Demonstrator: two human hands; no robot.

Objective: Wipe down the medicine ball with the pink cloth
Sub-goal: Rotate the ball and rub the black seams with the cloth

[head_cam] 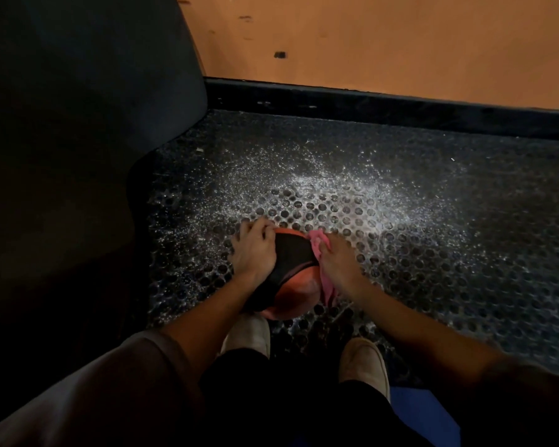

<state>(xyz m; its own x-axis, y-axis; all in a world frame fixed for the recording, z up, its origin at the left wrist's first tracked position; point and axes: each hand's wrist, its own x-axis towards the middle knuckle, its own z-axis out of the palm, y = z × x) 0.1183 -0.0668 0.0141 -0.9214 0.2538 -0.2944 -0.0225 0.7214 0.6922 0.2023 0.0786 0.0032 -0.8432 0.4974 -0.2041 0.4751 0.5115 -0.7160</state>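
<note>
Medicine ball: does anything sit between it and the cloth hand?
Nothing visible does. The right hand holds the pink cloth directly against the right side of the medicine ball, while the left hand grips its left side.

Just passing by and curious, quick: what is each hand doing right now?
Left hand: grips the ball on its left side, fingers curled over it.
Right hand: holds the pink cloth against the ball's right side.

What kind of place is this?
Probably a gym or workout room. The floor is black rubber matting full of round holes, and there is a black-and-orange medicine ball, with the right hand holding a pink cloth against it.
</note>
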